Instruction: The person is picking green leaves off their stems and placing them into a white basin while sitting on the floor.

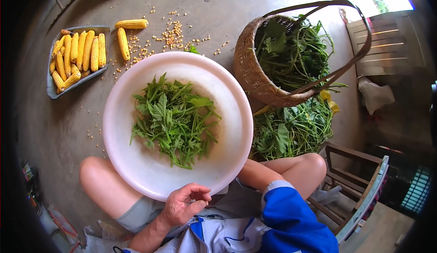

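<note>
A wide white plastic basin [119,143] rests across the person's legs, with a heap of cut leafy green stems [170,119] inside it. My left hand [187,201] is at the basin's near rim, fingers curled and thumb a little apart, with nothing plainly visible between them. The forearm of my right hand, in a blue sleeve, reaches beneath the basin's right side, and the hand itself is hidden there. Right of the basin, a woven basket [245,65] with a tall handle lies tipped, full of leafy vines [293,55]. More vines [290,130] are piled below it.
At the left, a grey-blue tray [54,90] holds several corn cobs [82,49]. Two more cobs [131,24] and loose kernels [172,34] are on the concrete floor. A wooden-framed chair [362,191] stands at the right, below a white plastic bag [375,94].
</note>
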Demonstrator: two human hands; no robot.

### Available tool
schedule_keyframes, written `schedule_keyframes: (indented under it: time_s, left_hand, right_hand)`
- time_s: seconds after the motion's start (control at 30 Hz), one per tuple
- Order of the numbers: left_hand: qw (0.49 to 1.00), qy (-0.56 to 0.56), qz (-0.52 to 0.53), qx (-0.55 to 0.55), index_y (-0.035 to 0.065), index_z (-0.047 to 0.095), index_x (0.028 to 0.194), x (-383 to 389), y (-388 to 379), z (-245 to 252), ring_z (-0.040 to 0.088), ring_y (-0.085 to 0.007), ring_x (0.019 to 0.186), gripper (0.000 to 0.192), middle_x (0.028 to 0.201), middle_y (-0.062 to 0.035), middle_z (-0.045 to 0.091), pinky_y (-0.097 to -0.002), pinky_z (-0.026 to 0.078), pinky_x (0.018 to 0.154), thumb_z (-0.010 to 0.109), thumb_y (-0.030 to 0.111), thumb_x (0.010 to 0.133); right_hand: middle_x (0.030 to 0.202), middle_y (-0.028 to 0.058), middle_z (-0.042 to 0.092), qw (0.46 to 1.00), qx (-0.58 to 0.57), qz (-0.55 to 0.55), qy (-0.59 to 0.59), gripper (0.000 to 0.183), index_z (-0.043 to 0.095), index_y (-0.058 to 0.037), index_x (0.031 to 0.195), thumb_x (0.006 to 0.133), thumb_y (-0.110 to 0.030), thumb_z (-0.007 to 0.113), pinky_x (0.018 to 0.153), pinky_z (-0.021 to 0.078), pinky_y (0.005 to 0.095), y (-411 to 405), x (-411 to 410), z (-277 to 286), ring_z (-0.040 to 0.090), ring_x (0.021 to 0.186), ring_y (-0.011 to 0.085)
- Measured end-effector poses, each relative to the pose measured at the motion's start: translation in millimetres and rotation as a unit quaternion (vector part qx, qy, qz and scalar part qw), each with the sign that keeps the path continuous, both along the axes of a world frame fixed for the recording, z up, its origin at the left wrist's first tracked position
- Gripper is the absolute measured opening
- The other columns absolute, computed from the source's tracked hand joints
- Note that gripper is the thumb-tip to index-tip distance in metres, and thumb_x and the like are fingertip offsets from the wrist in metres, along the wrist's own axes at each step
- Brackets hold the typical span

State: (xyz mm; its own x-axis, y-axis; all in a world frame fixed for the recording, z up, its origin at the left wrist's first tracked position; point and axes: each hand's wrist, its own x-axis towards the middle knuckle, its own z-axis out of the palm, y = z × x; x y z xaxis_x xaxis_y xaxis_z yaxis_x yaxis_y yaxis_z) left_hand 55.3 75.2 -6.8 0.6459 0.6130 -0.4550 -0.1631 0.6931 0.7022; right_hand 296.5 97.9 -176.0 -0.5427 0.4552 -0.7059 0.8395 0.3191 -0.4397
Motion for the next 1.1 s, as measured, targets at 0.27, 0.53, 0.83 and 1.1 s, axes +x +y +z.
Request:
schedule_keyframes:
  time_s: [0.27, 0.53, 0.83, 1.1]
  left_hand:
    - [0.974, 0.122, -0.046, 0.183, -0.0019, 0.059, 0.114, 15.3, -17.2, -6.8, 0.061, -0.0091, 0.085, 0.023, 0.095, -0.0051, 0.065, -0.0239, 0.052, 0.075, 0.060, 0.003, 0.091]
    - [0.915, 0.176, -0.109, 0.346, -0.0007, 0.061, 0.112, 41.3, -34.8, 1.7, 0.064, -0.0124, 0.082, 0.027, 0.097, -0.0086, 0.066, -0.0263, 0.052, 0.073, 0.066, 0.009, 0.087]
    - [0.822, 0.084, -0.176, 0.536, -0.0005, 0.062, 0.113, 99.4, -41.3, 1.0, 0.065, -0.0270, 0.087, 0.029, 0.099, -0.0153, 0.067, -0.0351, 0.052, 0.078, 0.064, 0.013, 0.087]
    - [0.897, 0.047, -0.086, 0.430, -0.0006, 0.062, 0.115, 129.3, -17.4, 24.2, 0.061, -0.0071, 0.081, 0.021, 0.089, -0.0019, 0.065, -0.0211, 0.049, 0.066, 0.056, 0.009, 0.097]
  right_hand:
    - [0.103, 0.0154, 0.066, 1.000, 0.016, 0.006, 0.019, 0.025, 0.071, -0.0126, 0.100, 0.089, -0.030, 0.056, 0.087, 0.0496, 0.0453, -25.9, 34.2, 118.1, 0.063, 0.102, 0.0305]
    - [0.073, 0.0143, 0.063, 0.980, 0.119, -0.157, 0.015, 0.024, 0.063, -0.0065, 0.078, 0.082, -0.030, 0.062, 0.072, 0.0443, 0.0502, -60.9, 90.1, 201.2, 0.063, 0.081, 0.0356]
    - [0.073, 0.0120, 0.060, 0.950, 0.235, -0.174, 0.109, 0.019, 0.061, -0.0067, 0.077, 0.079, -0.024, 0.066, 0.071, 0.0443, 0.0452, -86.2, 92.4, 291.4, 0.061, 0.079, 0.0312]
    - [0.115, 0.0150, 0.060, 0.655, 0.659, -0.295, 0.222, 0.036, 0.062, -0.0004, 0.106, 0.071, 0.002, 0.071, 0.094, 0.0468, 0.0426, -111.2, 76.4, 323.0, 0.058, 0.108, 0.0323]
